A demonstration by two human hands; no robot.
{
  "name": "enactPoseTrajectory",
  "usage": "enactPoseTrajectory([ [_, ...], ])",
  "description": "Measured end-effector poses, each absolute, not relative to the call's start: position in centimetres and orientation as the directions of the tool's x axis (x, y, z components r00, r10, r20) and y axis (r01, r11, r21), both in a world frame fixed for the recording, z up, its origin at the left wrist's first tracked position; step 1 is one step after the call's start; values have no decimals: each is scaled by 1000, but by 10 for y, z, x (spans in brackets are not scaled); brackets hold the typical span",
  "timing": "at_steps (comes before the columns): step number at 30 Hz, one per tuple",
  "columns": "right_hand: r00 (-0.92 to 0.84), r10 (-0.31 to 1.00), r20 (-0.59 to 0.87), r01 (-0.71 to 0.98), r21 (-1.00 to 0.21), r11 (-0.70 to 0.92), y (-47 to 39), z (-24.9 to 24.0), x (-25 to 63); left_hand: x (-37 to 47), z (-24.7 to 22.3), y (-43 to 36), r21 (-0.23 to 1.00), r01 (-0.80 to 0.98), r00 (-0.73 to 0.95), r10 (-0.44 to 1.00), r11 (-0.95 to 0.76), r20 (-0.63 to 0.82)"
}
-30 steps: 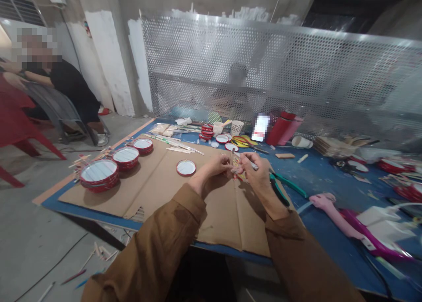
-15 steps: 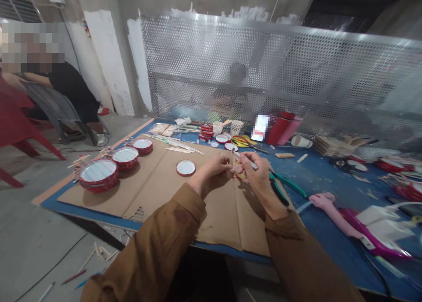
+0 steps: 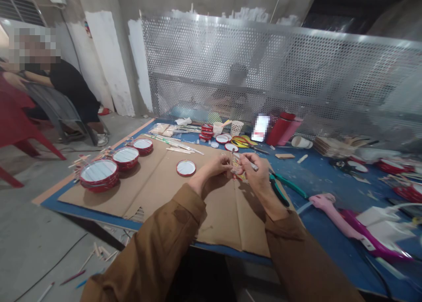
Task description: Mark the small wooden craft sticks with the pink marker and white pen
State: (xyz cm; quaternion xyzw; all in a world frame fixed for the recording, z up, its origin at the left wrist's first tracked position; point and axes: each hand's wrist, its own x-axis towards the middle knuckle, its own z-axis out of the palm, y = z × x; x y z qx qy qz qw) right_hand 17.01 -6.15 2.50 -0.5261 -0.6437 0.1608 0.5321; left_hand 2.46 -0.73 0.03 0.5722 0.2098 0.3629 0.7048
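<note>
Over the cardboard sheet (image 3: 214, 214), my two hands meet close together. My left hand (image 3: 217, 166) is closed, its fingertips pinching a small pink and yellow patterned piece (image 3: 236, 165) whose kind I cannot make out. A thin upright brown strip (image 3: 232, 154) shows at the same fingertips. My right hand (image 3: 257, 172) is closed around a slim grey pen-like tool (image 3: 254, 166), its near end jutting out beside the fingers. The tool's working tip is hidden by the fingers. Left of my hands lies a round red-rimmed white lid (image 3: 186, 168).
Stacked red-rimmed round tins (image 3: 99, 174) stand at the left. Green-handled pliers (image 3: 290, 185) and a pink glue gun (image 3: 336, 214) lie right. Behind are wooden sticks (image 3: 178, 150), yellow-handled scissors (image 3: 244, 141), a paper cup (image 3: 236, 127) and a red bottle (image 3: 280, 128). A person (image 3: 70, 82) sits at left.
The patterned piece has tilted slightly between my fingertips. Both hands keep nearly the same place and grip. At the left, the seated person's head has shifted a little.
</note>
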Motion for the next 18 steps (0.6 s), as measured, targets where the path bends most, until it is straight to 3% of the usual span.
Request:
enactPoseTrajectory([
  [6, 99, 858, 503, 496, -773, 396, -62, 26, 169, 24, 0, -6, 967, -249, 605, 787, 45, 119],
  [11, 134, 847, 514, 490, -778, 394, -64, 28, 168, 28, 3, -17, 878, -449, 646, 740, 169, 188],
  [18, 126, 834, 537, 521, -751, 405, -61, 25, 169, 26, 1, -12, 915, -375, 654, 741, 147, 149],
])
